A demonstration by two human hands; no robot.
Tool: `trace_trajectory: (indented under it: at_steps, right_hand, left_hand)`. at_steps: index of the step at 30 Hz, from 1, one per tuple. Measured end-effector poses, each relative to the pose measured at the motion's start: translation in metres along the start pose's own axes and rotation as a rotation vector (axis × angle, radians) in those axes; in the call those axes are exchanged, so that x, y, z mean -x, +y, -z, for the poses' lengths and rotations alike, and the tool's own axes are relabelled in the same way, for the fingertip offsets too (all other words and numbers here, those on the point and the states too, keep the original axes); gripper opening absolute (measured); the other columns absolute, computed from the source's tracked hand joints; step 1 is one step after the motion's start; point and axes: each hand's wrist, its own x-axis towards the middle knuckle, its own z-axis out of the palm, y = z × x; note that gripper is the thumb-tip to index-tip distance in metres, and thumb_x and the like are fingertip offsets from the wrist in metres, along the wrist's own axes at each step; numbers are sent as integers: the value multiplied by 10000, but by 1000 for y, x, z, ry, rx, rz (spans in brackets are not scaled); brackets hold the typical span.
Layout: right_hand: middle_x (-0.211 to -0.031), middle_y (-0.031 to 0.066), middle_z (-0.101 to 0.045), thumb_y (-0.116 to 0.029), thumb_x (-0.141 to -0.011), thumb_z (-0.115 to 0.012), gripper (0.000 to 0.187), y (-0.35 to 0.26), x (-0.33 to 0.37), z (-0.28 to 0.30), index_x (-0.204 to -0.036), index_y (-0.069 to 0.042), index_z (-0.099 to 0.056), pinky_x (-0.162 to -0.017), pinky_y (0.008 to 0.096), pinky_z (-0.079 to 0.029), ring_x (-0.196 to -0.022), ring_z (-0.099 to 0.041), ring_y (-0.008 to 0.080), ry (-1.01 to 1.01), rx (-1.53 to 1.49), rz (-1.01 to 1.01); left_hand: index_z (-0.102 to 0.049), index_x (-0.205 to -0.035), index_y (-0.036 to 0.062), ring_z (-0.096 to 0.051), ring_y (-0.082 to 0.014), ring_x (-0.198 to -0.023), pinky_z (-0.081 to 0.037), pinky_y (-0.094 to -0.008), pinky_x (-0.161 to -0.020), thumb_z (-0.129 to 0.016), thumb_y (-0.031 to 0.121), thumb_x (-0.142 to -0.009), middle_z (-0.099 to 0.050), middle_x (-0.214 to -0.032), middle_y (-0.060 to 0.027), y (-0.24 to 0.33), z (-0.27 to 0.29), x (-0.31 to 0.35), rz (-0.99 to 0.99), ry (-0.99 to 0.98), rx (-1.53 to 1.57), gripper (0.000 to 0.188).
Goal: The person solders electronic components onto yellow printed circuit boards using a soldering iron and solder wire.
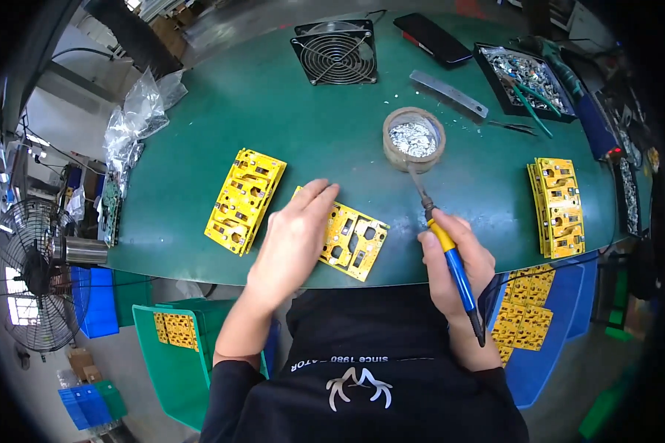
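My left hand (294,235) lies over the left part of a yellow circuit board (354,244) near the table's front edge, its fingers together and gripping the board. In my closed right hand (457,264) is a soldering iron (457,269) with a blue and yellow handle. The iron's tip points away from me and reaches the near rim of a tan tape-roll-like ring (393,152). Silvery solder bits (414,138) fill the ring's middle. My left fingers hide part of the board.
Yellow board stacks stand at left (245,201) and right (558,208). Farther back are a square fan (338,55), a phone (434,38), a metal ruler (448,94), tweezers (513,127) and a black tray (495,80) with green-handled pliers (533,107). Green (151,369) and blue (539,369) bins hold boards below.
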Motion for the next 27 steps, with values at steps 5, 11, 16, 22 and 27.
trace_trajectory:
  at_steps: [5, 11, 16, 22, 27]
  right_hand:
    - [-850, 167, -742, 45, -813, -802, 313, -2, 5, -1, -1119, 73, -742, -737, 344, -578, -724, -713, 288, -37, -28, 49]
    - [-903, 161, -762, 54, -803, -811, 332, -4, 11, -5, -1127, 54, -739, -749, 380, -587, -702, -714, 280, -85, -18, 157]
    - [-914, 155, -770, 57, -796, -814, 350, -5, 15, -8, -1137, 46, -735, -741, 383, -588, -709, -720, 280, -141, -47, 175]
    - [-920, 155, -773, 53, -800, -818, 386, -10, 15, -12, -1172, 50, -719, -776, 383, -606, -777, -757, 288, -204, -78, 179]
    - [-982, 174, -773, 50, -814, -818, 420, -12, 15, -16, -1217, 56, -697, -790, 384, -618, -850, -772, 316, -252, -43, 219]
  left_hand:
    - [-724, -1170, -40, -723, -386, -989, -577, -421, -868, -680, 42, -958, -742, -1100, -216, -12, 15, -3, 55, -134, 29, 232]
    - [-723, -1136, -35, -705, -389, -872, -557, -444, -787, -694, 69, -960, -718, -953, -207, -19, 22, 11, 126, -84, -10, 207]
    - [-705, -1136, -20, -664, -402, -763, -531, -483, -699, -692, 55, -963, -661, -851, -198, -8, 18, 33, 153, -16, -16, 189]
    - [-657, -1205, -17, -691, -392, -733, -544, -459, -640, -723, 26, -950, -684, -871, -218, 20, 9, 58, 223, -33, 129, 267]
    - [-624, -1222, -10, -702, -374, -712, -549, -446, -616, -737, 31, -947, -701, -864, -202, 24, 4, 63, 245, -5, 158, 300]
